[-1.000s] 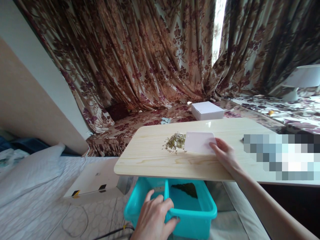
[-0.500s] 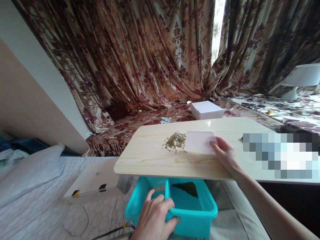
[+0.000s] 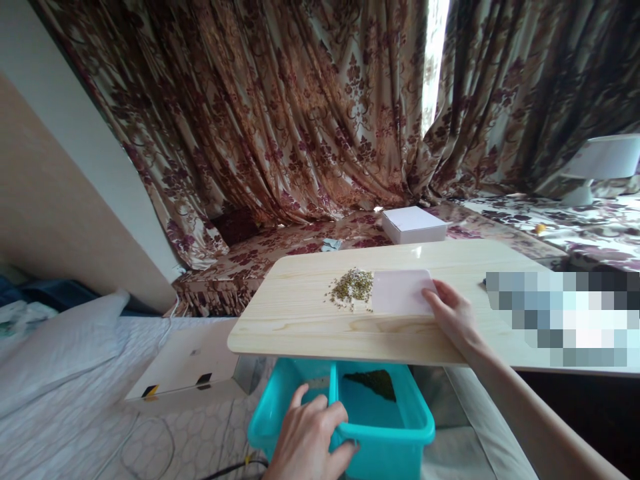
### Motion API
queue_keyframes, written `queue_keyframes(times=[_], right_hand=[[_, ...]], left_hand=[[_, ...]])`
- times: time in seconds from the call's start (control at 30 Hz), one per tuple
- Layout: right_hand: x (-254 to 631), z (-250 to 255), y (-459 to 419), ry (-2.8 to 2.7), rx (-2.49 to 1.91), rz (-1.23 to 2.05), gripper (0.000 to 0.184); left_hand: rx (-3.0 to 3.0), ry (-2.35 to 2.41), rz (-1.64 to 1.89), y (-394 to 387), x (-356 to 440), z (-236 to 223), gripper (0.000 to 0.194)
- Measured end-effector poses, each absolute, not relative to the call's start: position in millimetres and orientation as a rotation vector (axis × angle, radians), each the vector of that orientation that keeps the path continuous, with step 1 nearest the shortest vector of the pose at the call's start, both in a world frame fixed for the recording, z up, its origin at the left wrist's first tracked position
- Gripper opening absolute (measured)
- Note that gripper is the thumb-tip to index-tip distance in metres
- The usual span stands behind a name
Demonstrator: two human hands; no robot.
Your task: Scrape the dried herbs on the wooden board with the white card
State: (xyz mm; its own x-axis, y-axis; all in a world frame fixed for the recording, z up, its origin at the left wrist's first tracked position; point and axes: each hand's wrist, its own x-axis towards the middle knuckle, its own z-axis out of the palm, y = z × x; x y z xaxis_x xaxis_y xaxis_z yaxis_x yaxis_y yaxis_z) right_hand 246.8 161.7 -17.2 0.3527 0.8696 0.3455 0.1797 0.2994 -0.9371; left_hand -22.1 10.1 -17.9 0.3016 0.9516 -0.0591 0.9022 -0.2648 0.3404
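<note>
A loose pile of small green beans mixed with white grains (image 3: 354,287) lies on the pale wooden tabletop (image 3: 290,320). My right hand (image 3: 453,310) pinches the right end of a thin white plastic scraper (image 3: 401,292), whose left edge meets the right side of the pile. Below the table edge, my left hand (image 3: 315,427) is closed over the front rim of a turquoise bin (image 3: 385,433) at its divider. Green beans (image 3: 375,383) fill a corner of the bin's right compartment. Some pale grains show in the left one, partly hidden by my fingers.
A blurred-out patch (image 3: 565,313) covers something on the table's right end. Behind the table, a white box (image 3: 414,223) rests on the flowered ledge, with a lamp (image 3: 595,163) farther right. Another white box (image 3: 195,360) and a dark cable (image 3: 235,469) lie to the left.
The pile looks slightly more bunched at the scraper's edge. My right hand and the scraper have shifted only slightly; my left hand stays on the bin. The view has tilted up a little.
</note>
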Motion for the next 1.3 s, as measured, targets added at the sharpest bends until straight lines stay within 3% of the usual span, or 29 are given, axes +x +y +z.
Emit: queue_keyframes(times=[1.17, 1.3], right_hand=[[241.9, -20.2, 163.9, -1.229, -1.089, 0.718, 0.024], [247.0, -20.8, 163.6, -1.142, -1.17, 0.598, 0.021]], left_hand=[[2.25, 1.671, 0.296, 7.4, -22.4, -19.4, 0.007], [2.245, 1.676, 0.275, 7.5, -22.7, -21.0, 0.006]])
